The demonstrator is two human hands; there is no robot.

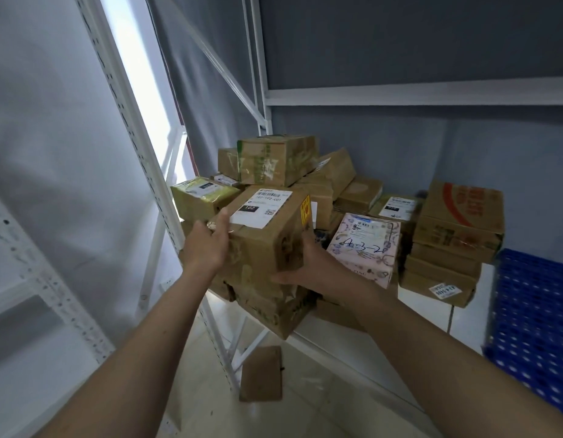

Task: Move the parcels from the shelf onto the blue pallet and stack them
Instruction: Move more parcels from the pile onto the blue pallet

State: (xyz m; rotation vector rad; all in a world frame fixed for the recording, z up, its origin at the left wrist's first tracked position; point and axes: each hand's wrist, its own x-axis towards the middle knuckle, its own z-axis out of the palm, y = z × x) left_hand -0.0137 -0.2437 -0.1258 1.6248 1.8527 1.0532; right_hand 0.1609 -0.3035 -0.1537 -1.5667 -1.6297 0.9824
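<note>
Head view:
— Why are both hands clamping that box (267, 229)?
— It's bulky — left hand (207, 245) is pressing its left side, right hand (308, 267) cupping underneath, fingers closed on it, lifting it above the shelf (432, 298) pile.
— And the pallet (539, 314)?
— Waiting at the right.

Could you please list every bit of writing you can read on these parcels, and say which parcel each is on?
"102-102-C01" and "102": white label on the brown cardboard box gripped by the left hand and right hand.
"4-3-2", handwritten: pink patterned box.
Large red print on the big brown carton: unreadable.
Labels on the other parcels, the green-printed box included: too small or blurred.
</note>
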